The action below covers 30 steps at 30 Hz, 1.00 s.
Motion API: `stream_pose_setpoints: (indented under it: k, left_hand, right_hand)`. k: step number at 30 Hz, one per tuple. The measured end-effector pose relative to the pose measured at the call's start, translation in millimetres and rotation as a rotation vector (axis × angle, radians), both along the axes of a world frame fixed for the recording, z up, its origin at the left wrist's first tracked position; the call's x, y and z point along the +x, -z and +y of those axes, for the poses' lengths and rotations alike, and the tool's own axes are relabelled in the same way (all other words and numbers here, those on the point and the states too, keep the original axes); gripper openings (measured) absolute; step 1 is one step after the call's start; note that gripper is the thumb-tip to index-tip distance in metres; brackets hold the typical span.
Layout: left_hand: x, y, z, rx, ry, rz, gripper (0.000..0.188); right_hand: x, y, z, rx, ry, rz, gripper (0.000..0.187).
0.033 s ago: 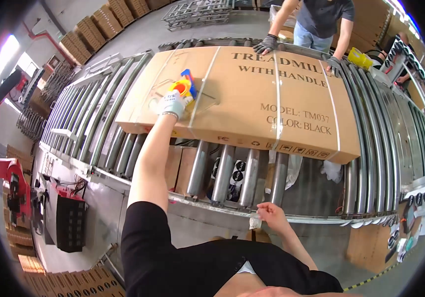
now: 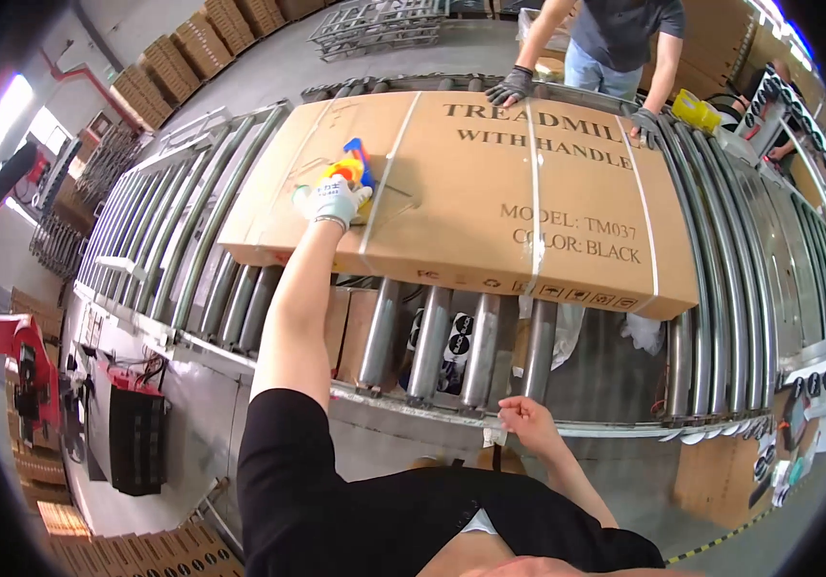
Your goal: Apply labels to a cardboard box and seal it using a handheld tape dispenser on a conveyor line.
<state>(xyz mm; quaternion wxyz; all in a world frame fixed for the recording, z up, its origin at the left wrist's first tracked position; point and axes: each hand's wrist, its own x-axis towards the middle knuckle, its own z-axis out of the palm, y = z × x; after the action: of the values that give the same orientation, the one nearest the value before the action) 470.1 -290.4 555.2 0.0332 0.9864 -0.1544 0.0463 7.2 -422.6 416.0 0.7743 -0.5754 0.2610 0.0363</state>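
Note:
My left hand (image 2: 331,200), in a white glove, closes on a yellow, red and blue tape gun (image 2: 353,165). The tape gun rests at the left part of a large flat brown carton (image 2: 451,212), and my glove hides its lower part. White straps (image 2: 538,183) run across the carton, which lies on a roller conveyor (image 2: 432,346). My bare right hand (image 2: 528,423) is by the conveyor's near rail with its fingers curled. What it holds, if anything, is hidden; a small white tag (image 2: 494,438) shows just under it.
Across the conveyor stands a person (image 2: 615,38) with dark-gloved hands (image 2: 511,88) on the carton's far edge. A yellow object (image 2: 697,111) lies at the far right. Red-and-black equipment (image 2: 136,433) stands at left. Stacked cartons (image 2: 143,91) line the back left.
The view has shifted slightly. My left hand now covers more of the tape gun, whose yellow and red parts show less. My right hand stays by the rail.

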Motion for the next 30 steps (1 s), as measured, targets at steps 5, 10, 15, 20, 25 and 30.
stream_pose_setpoints:
  k: [5,10,15,20,25,30]
  left_hand:
    - [44,39,-36,0.015,-0.04,0.026,0.041]
    - [8,27,-44,-0.517,0.105,0.302,0.042]
    - [-101,-3,-55,-0.518,0.695,0.113,0.045]
    - [-154,-17,-59,-0.624,0.906,0.429,0.056]
    - [-99,-31,-80,-0.995,0.743,0.499,0.043]
    - [-44,-67,-117,-0.799,0.594,0.071,0.032]
  right_hand:
    - [7,-6,-13,-0.024,0.084,0.09,0.022]
    - [75,-50,-39,-0.211,0.23,-0.181,0.023]
    - [197,-118,-57,0.097,0.332,-0.484,0.047]
    - [204,-140,-55,0.474,0.309,-0.716,0.047]
    - [155,-152,-106,-0.15,0.491,-0.638,0.057]
    - [103,-144,-191,-0.47,0.543,-0.671,0.038]
